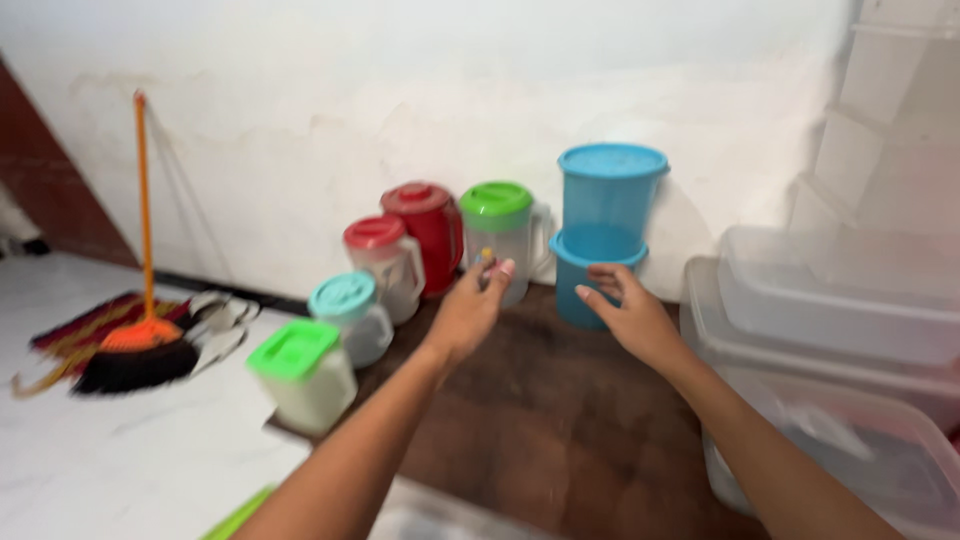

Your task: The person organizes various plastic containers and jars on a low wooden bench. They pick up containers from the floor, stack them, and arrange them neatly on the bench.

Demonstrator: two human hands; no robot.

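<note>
Reach stage, nothing gripped: our left hand (pixel 468 312) stretches half open toward the green-lidded jug (pixel 500 238), fingertips at its front, while our right hand (pixel 628 312) hangs open with loose fingers just short of the lower blue tub (pixel 592 272), which carries a second lidded blue tub (pixel 611 185); all stand at the back of the brown tabletop (pixel 540 420) against the wall. Same row, leftward: red jug (pixel 428 228), red-lidded jug (pixel 386 262), teal-lidded jar (pixel 350 315), green-lidded box (pixel 304 372). Next, by our judgement, each hand needs a firm closing grip, with care for the stacked tubs.
</note>
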